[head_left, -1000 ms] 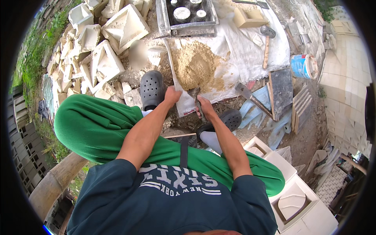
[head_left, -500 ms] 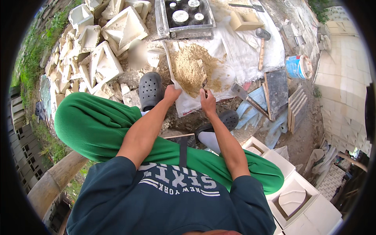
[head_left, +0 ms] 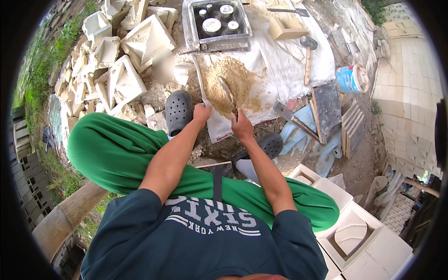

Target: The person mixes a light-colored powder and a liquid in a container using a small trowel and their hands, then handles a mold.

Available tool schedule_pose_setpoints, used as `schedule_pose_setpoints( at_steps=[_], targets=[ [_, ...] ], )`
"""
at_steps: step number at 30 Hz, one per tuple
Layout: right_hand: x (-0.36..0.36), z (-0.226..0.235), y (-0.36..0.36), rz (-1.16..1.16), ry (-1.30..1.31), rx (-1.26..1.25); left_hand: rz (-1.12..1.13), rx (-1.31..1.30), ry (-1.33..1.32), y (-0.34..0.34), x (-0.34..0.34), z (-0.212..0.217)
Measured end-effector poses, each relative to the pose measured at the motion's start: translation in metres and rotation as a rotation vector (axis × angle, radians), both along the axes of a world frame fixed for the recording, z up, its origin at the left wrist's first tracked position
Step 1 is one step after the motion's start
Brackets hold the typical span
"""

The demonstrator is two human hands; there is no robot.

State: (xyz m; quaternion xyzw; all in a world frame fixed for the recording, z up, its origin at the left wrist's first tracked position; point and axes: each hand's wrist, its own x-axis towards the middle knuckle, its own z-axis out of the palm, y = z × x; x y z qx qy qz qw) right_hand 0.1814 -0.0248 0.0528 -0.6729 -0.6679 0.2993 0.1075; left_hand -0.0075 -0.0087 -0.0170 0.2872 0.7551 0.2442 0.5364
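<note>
A heap of tan sand (head_left: 235,81) lies on a white sheet (head_left: 284,65) on the ground in front of me. My right hand (head_left: 241,125) is shut on the handle of a trowel (head_left: 227,92) whose blade rests in the sand. My left hand (head_left: 201,113) grips the near edge of the white sheet beside the heap. Beyond the sand stands a dark metal mould (head_left: 218,23) with round light inserts. I sit with green trousers and dark perforated clogs (head_left: 178,110) on both feet.
A pile of pale cast blocks (head_left: 122,56) lies at the left. A hammer (head_left: 306,55) and a wooden box (head_left: 287,28) rest on the sheet. A blue bucket (head_left: 351,78) and dark boards (head_left: 326,109) are at the right; white moulded blocks (head_left: 354,228) sit at lower right.
My right hand moved the trowel forward into the sand heap. My left hand stayed on the sheet's edge. The view shifted slightly.
</note>
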Motion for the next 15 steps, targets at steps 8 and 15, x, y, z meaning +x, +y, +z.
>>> schedule_pose_setpoints(
  at_steps=[8,15],
  targets=[
    [-0.019,0.004,0.008,-0.06,0.162,0.17,0.122,0.011,-0.015,0.008,0.0,0.002],
    [-0.005,-0.002,0.006,0.036,0.08,0.173,0.242,0.121,-0.055,0.019,-0.007,-0.011]
  ],
)
